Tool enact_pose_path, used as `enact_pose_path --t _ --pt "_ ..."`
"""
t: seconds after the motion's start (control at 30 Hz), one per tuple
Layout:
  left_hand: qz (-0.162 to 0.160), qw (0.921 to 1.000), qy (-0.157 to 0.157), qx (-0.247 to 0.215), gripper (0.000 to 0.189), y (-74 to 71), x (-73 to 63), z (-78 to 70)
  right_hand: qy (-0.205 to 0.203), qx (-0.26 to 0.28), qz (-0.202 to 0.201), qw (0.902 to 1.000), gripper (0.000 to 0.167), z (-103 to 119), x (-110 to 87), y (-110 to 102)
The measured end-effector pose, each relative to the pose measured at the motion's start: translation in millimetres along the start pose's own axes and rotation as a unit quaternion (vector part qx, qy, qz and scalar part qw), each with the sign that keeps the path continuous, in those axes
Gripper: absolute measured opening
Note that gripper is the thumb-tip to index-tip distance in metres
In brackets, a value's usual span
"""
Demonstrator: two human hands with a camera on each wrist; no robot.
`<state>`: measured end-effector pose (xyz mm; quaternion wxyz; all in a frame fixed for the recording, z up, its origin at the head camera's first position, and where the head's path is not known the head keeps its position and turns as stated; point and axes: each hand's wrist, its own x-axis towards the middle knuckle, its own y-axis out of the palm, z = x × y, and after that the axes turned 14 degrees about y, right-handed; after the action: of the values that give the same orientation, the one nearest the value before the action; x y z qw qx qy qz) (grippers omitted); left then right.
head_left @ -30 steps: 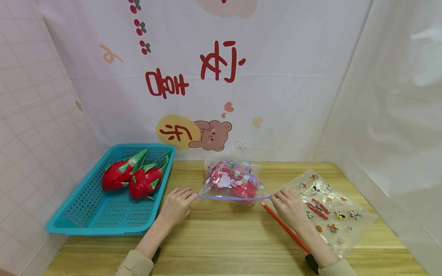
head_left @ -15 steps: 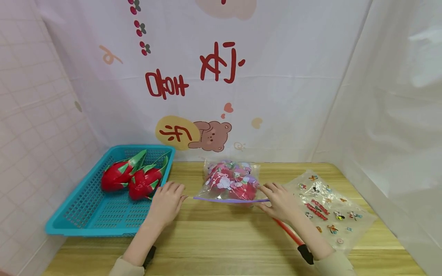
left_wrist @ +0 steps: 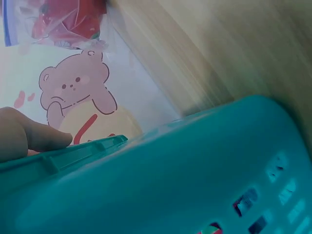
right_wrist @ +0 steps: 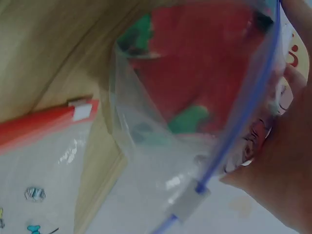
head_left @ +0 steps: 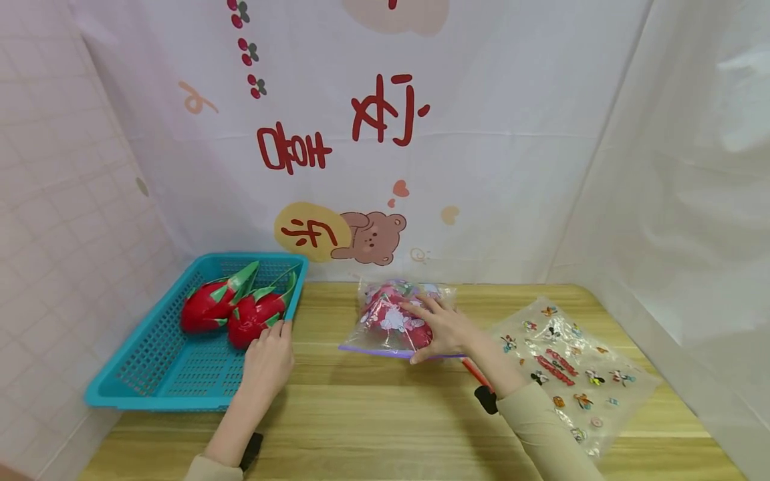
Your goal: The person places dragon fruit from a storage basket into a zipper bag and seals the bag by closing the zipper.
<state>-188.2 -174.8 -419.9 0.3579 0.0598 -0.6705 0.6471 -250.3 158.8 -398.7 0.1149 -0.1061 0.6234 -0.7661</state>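
My left hand (head_left: 267, 361) is at the right rim of the turquoise basket (head_left: 180, 402), fingers hooked over it. In the left wrist view the thumb (left_wrist: 51, 138) lies along the rim. Two red toy dragon fruits (head_left: 207, 307) with green leaves sit in the basket, just beyond this hand. My right hand (head_left: 451, 331) rests with spread fingers on a printed clear zip bag (head_left: 391, 319), thumb near its purple zip strip (head_left: 367, 349). Red and green dragon fruits (right_wrist: 195, 63) fill the bag. A white slider (right_wrist: 190, 201) sits on the strip in the right wrist view.
A flat clear zip bag with cartoon prints (head_left: 577, 374) lies on the right of the wooden table (head_left: 373, 421). Its red zip strip (head_left: 475, 371) passes partly under the right forearm. White printed cloth (head_left: 481, 133) walls the back and sides.
Both hands have left the zip strip's ends. My left hand has moved left to the basket's rim; the right hand has moved left and onto the filled bag.
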Motion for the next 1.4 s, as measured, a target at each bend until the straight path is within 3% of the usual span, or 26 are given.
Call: enact_pose_path --t 0.13,0.33,0.63,0.77,0.93,1.17,1.4 --pt "0.010 0.9999 0.007 -0.002 0.033 0.7 -0.8 -1.2 -0.004 -0.009 0.015 0.9998 0.112 2.1 2.9 6.2" --pt "0.007 0.9999 0.012 -0.007 0.036 0.3 -1.5 0.6 -0.026 -0.049 -0.067 0.9963 0.106 6.8 4.8 18.8" --pt "0.013 0.9997 0.012 -0.018 0.036 0.0 -0.4 0.3 -0.049 -0.139 -0.143 0.9787 0.091 12.2 7.9 19.1" --pt "0.018 0.9996 0.009 -0.020 0.036 -0.1 -0.1 0.0 -0.045 -0.137 -0.140 0.9795 0.089 11.2 6.4 18.9" --pt "0.016 0.9996 0.006 -0.022 0.036 -1.7 -0.7 0.0 -0.025 -0.128 -0.131 0.9827 0.102 8.6 1.7 29.1" --pt "0.023 0.9993 0.002 -0.030 0.036 -2.5 -1.8 2.7 -0.043 -0.180 -0.172 0.9676 0.102 12.7 3.9 33.1" --pt "0.027 0.9986 -0.008 -0.044 0.036 -0.5 -2.3 3.7 -0.026 -0.193 -0.116 0.9740 0.098 18.1 11.0 12.6"
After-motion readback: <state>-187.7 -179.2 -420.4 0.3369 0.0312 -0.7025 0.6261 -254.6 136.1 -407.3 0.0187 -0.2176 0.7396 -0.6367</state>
